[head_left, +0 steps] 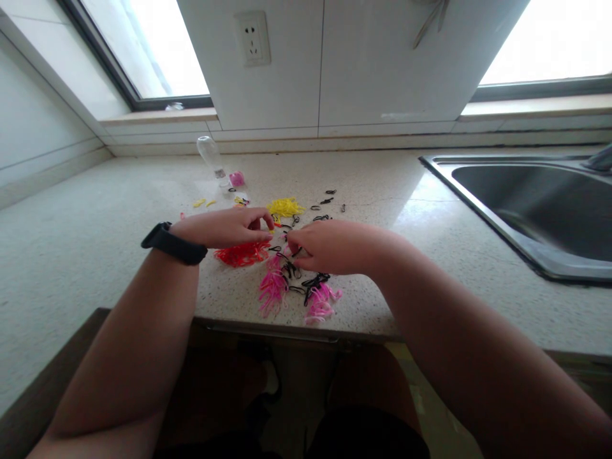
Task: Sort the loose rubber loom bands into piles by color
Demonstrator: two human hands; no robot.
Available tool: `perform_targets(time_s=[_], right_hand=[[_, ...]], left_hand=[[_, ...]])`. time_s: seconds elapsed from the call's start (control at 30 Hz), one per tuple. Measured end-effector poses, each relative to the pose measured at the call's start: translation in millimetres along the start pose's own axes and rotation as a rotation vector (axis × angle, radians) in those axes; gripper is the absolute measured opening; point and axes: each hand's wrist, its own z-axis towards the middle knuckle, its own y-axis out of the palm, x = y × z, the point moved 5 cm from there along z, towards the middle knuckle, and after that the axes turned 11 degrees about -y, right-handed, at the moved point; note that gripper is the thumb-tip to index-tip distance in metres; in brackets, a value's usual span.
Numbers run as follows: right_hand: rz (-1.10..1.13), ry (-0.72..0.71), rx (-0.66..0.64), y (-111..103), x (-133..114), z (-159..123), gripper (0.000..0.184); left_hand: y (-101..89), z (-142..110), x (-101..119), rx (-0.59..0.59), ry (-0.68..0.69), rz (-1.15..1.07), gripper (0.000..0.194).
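Observation:
Small rubber bands lie in loose coloured heaps on the counter between and around my hands. My left hand point(241, 227), with a dark band on the wrist, hovers over the red rubber bands point(241, 254); its fingers are bent, thumb and index apart, and no held thing shows. My right hand point(325, 247) reaches down among the black rubber bands point(291, 270), thumb and index bent around a thin black rubber band point(297, 252). Nearer to me are two heaps of pink rubber bands point(272, 288). Yellow rubber bands point(285, 207) lie beyond my fingertips.
A clear plastic bottle point(210, 159) leans at the back left, beside a small pink bundle point(236, 178). Several stray black bands point(327, 201) are scattered beyond my right hand. A metal sink point(478, 207) is set in the counter point(129, 210) at right. The front edge runs below the heaps.

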Motion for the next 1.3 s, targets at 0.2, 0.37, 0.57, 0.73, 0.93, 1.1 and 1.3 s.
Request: perform_targets(time_s=[0.2, 0.37, 0.57, 0.73, 0.93, 1.1, 1.3], right_hand=[[0.016, -0.011, 0.005, 2.6, 3.1, 2.1, 0.023], [0.019, -0.001, 0.000, 2.7, 3.3, 1.6, 0.022], [0.009, -0.003, -0.003, 2.7, 2.7, 0.9, 0.023], [0.001, -0.004, 0.001, 2.5, 2.6, 1.1, 0.022], [-0.008, 0.002, 0.004, 1.4, 1.1, 0.0, 0.024], [-0.016, 0.001, 0.010, -1.6, -1.3, -0.3, 0.022], [-0.011, 0.006, 0.009, -0.5, -0.1, -0.5, 0.024]], left_hand=[[-0.5, -1.0, 1.7, 0.010, 0.014, 0.004, 0.050], [0.1, -0.3, 0.5, 0.006, 0.008, 0.003, 0.052], [1.6, 0.4, -1.8, 0.001, -0.004, -0.003, 0.053], [2.2, 1.7, -3.2, 0.008, 0.005, -0.003, 0.052], [1.2, 1.6, -2.5, 0.016, 0.011, 0.005, 0.051], [0.7, 1.5, -0.3, 0.011, 0.013, 0.010, 0.050], [0.5, 0.6, 0.3, 0.012, 0.011, 0.006, 0.050]])
